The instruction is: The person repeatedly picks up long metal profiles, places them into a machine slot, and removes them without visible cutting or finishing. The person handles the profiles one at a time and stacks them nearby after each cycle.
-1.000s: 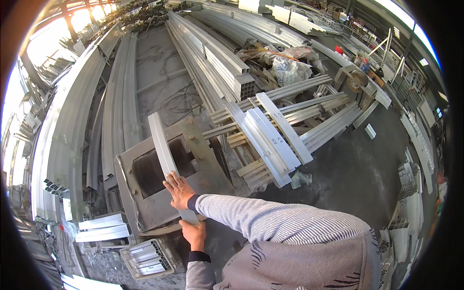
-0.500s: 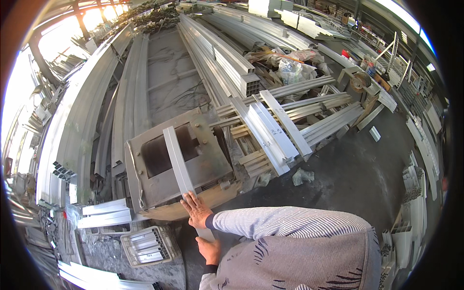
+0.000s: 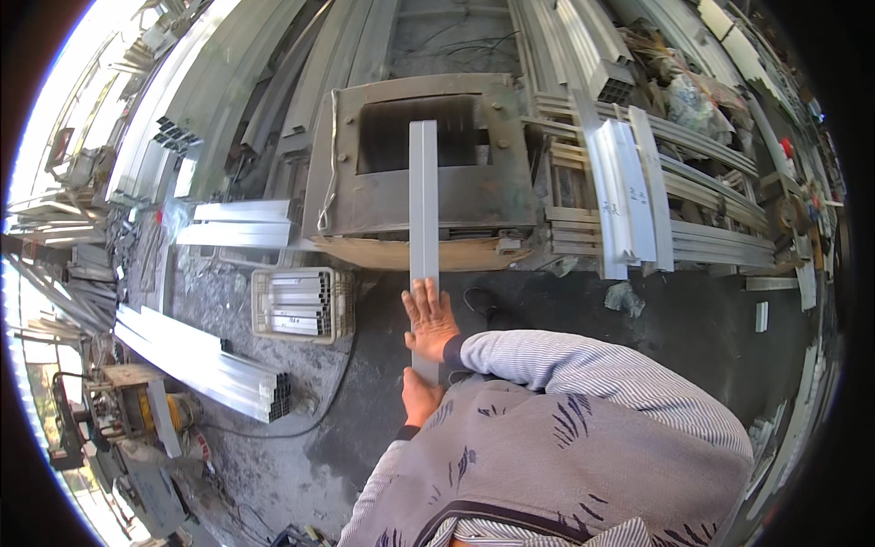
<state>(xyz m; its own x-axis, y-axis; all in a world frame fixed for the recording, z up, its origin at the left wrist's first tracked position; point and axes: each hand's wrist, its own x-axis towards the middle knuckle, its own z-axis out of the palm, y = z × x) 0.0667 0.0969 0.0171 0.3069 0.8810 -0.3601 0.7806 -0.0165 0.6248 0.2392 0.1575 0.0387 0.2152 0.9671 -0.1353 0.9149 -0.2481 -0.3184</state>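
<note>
A long grey aluminium profile (image 3: 423, 201) runs straight away from me, its far end lying over the dark opening of a rusty steel machine table (image 3: 506, 196). My right hand (image 3: 429, 319), in a striped sleeve, lies flat on top of the profile near its close end, fingers stretched along it. My left hand (image 3: 418, 397) is closed around the profile's near end, just below the right hand and against my body.
A white plastic crate of short profiles (image 3: 301, 304) stands on the floor to the left. Long profiles (image 3: 205, 360) lie further left. Stacked white and grey profiles (image 3: 629, 196) rest on a rack to the right. More bundles lie behind the table.
The profile has swung from a leftward slant to pointing straight ahead, and the machine table now sits directly in front of me. Both hands have stayed at its near end.
</note>
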